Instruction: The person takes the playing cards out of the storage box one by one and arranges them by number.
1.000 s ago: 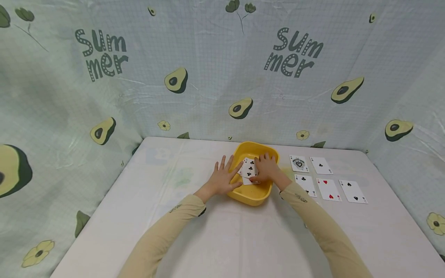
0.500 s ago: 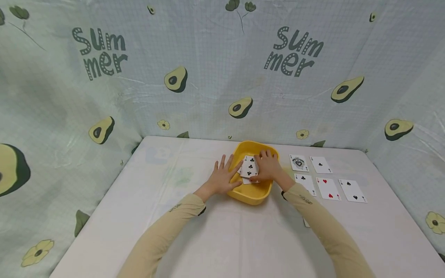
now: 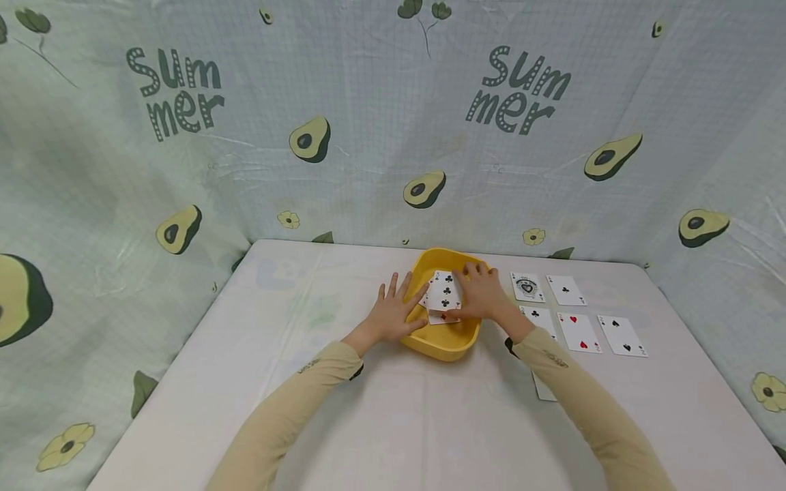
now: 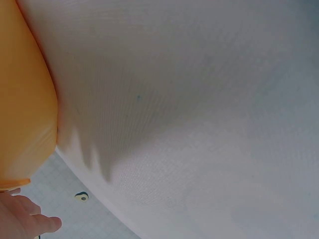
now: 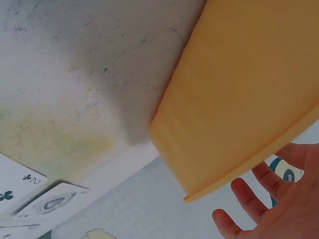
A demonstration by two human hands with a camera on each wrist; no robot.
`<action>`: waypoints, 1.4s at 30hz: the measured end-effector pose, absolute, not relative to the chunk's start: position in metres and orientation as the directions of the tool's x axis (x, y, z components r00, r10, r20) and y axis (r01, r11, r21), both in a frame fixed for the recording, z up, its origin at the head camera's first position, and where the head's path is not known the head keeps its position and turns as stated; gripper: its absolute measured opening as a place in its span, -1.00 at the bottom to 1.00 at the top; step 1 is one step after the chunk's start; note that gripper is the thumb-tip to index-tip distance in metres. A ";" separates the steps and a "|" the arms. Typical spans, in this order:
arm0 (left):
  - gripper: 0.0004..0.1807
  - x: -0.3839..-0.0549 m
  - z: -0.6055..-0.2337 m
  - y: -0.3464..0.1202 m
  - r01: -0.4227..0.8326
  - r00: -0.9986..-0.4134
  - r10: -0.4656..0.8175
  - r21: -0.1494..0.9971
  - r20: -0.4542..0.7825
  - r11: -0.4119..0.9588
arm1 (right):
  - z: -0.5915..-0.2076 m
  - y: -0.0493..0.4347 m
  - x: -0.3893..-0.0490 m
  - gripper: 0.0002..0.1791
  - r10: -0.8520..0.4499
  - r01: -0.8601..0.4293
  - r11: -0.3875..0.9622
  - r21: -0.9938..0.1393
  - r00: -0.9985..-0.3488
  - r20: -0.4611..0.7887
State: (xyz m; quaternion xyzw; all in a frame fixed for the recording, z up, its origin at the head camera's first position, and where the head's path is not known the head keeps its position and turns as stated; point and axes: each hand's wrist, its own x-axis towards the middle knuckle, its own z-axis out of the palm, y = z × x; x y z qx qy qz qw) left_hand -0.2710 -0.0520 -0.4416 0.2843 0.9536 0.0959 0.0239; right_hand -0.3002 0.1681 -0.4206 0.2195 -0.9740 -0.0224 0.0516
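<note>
A yellow plastic tub (image 3: 439,351) holds several playing cards. On top lies a three of clubs (image 3: 443,291), with a red-suited card (image 3: 443,318) partly showing below it. My right hand (image 3: 482,293) reaches over the tub's right side and pinches the three of clubs at its right edge, thumb near the lower corner. Spread fingers show on my left hand (image 3: 389,317), which rests at the tub's left rim. In the left wrist view, part of the left hand (image 4: 22,219) shows by the rim. The right wrist view shows the right hand (image 5: 279,199) beside the tub's outer wall (image 5: 239,89).
Right of the tub, face-up cards lie in rows: an ace of spades (image 3: 527,287), an ace of clubs (image 3: 565,290), a two of clubs (image 3: 537,318), a two of hearts (image 3: 580,332) and a two of spades (image 3: 622,335). Another card (image 3: 543,389) is partly under the right sleeve.
My right hand has shifted slightly right, and the three of clubs has moved slightly up and right with it, baring more of the red-suited card. The left hand stays put.
</note>
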 end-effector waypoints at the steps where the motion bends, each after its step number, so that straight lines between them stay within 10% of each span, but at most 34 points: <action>1: -0.25 -0.271 -0.442 -0.052 0.537 -0.838 0.546 0.193 0.009 0.821 | -0.419 0.169 -0.299 -0.01 -0.429 -0.424 0.903 0.064 -0.899 0.094; 42: -0.24 -0.273 -0.444 -0.052 0.550 -0.833 0.552 0.183 0.045 0.815 | -0.388 0.224 -0.233 -0.02 -0.438 -0.437 0.898 0.049 -0.878 0.196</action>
